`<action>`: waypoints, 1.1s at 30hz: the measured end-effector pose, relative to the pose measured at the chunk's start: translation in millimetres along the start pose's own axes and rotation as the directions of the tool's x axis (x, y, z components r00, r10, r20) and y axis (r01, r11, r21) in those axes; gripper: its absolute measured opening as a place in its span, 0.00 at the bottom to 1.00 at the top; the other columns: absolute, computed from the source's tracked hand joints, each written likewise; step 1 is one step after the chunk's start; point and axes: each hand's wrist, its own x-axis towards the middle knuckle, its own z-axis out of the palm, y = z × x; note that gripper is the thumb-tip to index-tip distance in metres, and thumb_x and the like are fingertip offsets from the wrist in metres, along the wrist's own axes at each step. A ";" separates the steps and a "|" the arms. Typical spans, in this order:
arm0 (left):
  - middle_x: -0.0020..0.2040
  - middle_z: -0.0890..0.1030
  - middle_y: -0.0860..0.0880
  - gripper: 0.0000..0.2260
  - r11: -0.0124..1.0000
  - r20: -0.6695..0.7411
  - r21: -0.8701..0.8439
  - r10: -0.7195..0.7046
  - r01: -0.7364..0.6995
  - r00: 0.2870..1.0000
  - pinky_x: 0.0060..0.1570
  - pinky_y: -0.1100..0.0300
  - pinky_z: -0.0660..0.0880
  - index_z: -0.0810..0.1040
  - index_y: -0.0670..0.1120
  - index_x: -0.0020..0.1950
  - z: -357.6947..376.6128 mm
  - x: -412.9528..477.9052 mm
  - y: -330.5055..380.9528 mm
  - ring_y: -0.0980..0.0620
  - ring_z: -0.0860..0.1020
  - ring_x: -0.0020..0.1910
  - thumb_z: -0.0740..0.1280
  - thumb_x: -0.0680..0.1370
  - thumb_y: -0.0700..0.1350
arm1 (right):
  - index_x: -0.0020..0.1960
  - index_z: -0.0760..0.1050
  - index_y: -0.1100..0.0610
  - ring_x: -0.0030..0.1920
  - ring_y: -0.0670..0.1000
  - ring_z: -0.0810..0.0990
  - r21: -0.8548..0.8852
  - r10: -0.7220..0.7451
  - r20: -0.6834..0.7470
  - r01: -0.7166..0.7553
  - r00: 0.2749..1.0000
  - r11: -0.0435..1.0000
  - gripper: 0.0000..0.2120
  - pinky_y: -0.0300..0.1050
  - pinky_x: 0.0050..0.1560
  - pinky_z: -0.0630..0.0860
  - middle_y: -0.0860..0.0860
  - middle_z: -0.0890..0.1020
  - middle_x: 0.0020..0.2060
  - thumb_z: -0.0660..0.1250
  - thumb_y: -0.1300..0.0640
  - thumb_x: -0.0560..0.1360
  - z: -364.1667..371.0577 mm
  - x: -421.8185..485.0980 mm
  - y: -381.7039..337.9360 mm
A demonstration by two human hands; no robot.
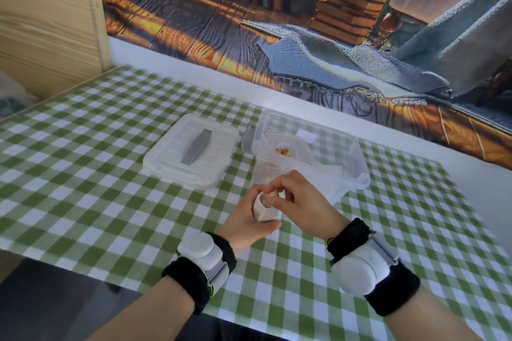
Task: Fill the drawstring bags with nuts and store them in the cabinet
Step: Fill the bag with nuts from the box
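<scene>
**Green-checked surface (110,174), nut (273,196) at drawstring bag (263,209) mouth**

Right hand (302,202) fingers (279,188) pinch the nut at the small white bag's mouth. Left hand (246,225) curls round the bag, upright, just over the surface. Likely soft, light, floppy: grip the neck. Behind are a clear plastic box (357,174) holding a zip bag (293,147) of nuts, its lid (191,152) alongside, and a wooden cabinet (47,28) far left. No readable writing.

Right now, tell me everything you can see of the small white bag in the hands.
The bag is small, white, looks like soft fabric, held upright over the green checked tablecloth, just in front of the clear tub. The left hand grips its body; the right hand pinches tan nuts at its open mouth. No drawstring is visible.
</scene>
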 end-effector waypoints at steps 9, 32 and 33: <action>0.44 0.73 0.52 0.23 0.999 -0.002 0.027 0.022 -0.022 1.000 0.40 0.62 0.74 0.68 0.53 0.58 1.0 0.5 0.5 0.57 0.72 0.41 0.71 0.66 0.43 | 0.53 0.68 0.50 0.46 0.41 0.73 0.079 -0.068 -0.089 0.075 0.994 0.994 0.17 0.26 0.49 0.69 0.48 0.70 0.47 0.51 0.71 0.77 -5.8 -2.9 5.8; 0.42 0.74 0.50 0.16 0.999 0.036 -0.019 0.038 -0.037 0.999 0.42 0.64 0.73 0.73 0.50 0.51 0.8 -3.2 7.6 0.57 0.74 0.41 0.72 0.66 0.41 | 0.57 0.76 0.55 0.50 0.38 0.74 -0.003 -0.157 -0.123 0.158 0.980 0.987 0.21 0.28 0.51 0.69 0.45 0.77 0.50 0.56 0.74 0.73 6.9 -2.4 30.2; 0.42 0.75 0.49 0.16 0.999 0.037 -0.014 0.039 -0.039 0.999 0.43 0.62 0.74 0.73 0.49 0.51 0.5 -3.4 7.9 0.56 0.74 0.42 0.72 0.66 0.41 | 0.57 0.76 0.55 0.50 0.39 0.73 0.006 -0.161 -0.114 0.162 0.980 0.987 0.20 0.28 0.51 0.70 0.47 0.77 0.50 0.57 0.74 0.74 7.6 -1.6 30.9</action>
